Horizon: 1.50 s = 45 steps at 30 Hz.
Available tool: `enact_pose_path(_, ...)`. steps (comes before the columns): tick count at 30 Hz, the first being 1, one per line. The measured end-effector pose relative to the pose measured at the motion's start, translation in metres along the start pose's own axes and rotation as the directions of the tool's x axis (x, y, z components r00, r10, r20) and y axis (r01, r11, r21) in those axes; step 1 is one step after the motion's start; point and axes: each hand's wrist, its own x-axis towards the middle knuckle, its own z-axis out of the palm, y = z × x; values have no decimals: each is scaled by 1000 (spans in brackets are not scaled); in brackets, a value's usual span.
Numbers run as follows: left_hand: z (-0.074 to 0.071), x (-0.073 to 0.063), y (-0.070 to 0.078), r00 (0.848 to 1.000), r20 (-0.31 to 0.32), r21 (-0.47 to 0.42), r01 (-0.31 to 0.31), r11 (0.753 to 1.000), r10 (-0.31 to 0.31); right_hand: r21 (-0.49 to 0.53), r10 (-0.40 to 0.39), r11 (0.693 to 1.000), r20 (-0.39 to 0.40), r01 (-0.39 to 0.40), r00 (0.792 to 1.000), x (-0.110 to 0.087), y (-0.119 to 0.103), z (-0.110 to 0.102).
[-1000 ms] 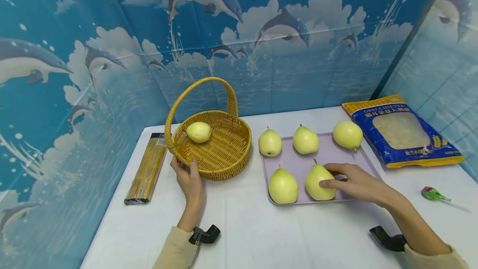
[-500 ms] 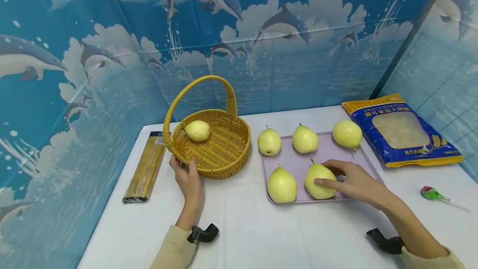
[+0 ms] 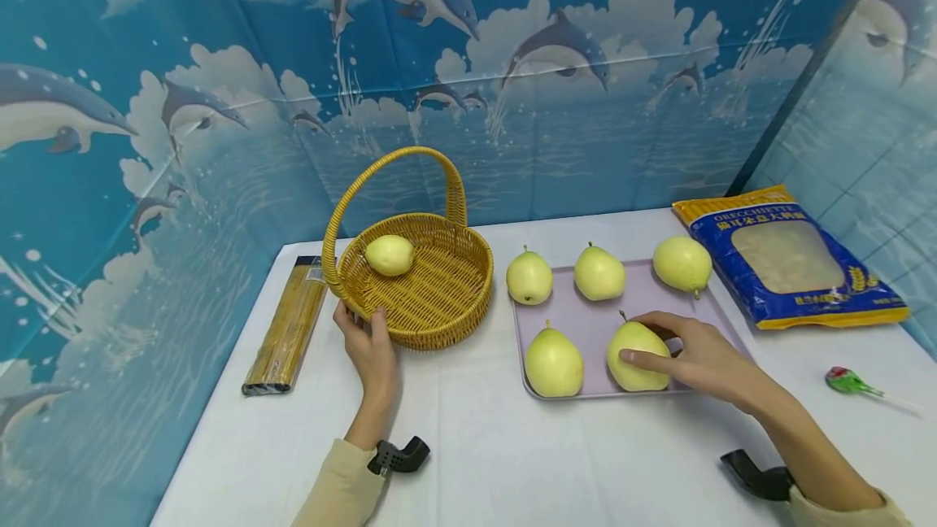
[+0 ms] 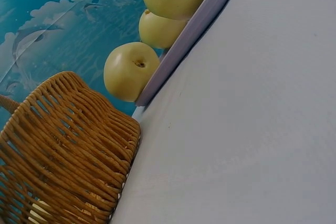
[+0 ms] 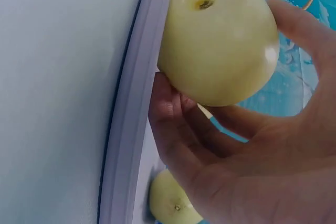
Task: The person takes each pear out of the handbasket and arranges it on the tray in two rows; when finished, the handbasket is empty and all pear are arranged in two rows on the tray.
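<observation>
My right hand holds a yellow-green pear at the near edge of the shallow lilac tray. In the right wrist view, the thumb lies on one side of that pear and curled fingers on the other. My left hand grips the near left side of a yellow wicker basket, by the foot of its arched handle. Some left fingertips are hidden by the basket. One yellow-green fruit lies inside it. Several other pears, one of them a near-left pear, sit on the tray.
Left of the basket lies a wrapped bundle of brown sticks. A blue and yellow pasta bag lies beyond the tray's right side, with a lollipop nearer. A dolphin-print curtain hangs behind the white table.
The pear in my right hand has tilted and shifted slightly to the right, and my thumb has moved further across it. My left hand and the basket have stayed in place.
</observation>
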Motion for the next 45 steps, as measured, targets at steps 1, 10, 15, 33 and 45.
enact_pose_path(1, 0, 0, 0, 1000, 2, 1, -1, 1000, 1, 4, 4, 1000, -6, -4, 1000, 0, 0, 0)
enact_pose_path(10, 1, 1, 0, 1000, 6, 1, -2, 1000, 2, 107, -34, 994, 2, 34, 999, -1, -5, 5)
enact_pose_path(15, 1, 1, 0, 1000, 3, 9, -3, 1000, 3, 86, -39, 996, -13, 40, 999, -1, -7, 7)
enact_pose_path(33, 1, 1, -2, 1000, 2, -21, 0, 1000, 0, 78, -95, 992, -38, 98, 995, -3, -6, 8)
enact_pose_path(45, 1, 1, -2, 1000, -5, -10, 7, 1000, -8, 48, -72, 996, -45, 75, 996, -1, -5, 9)
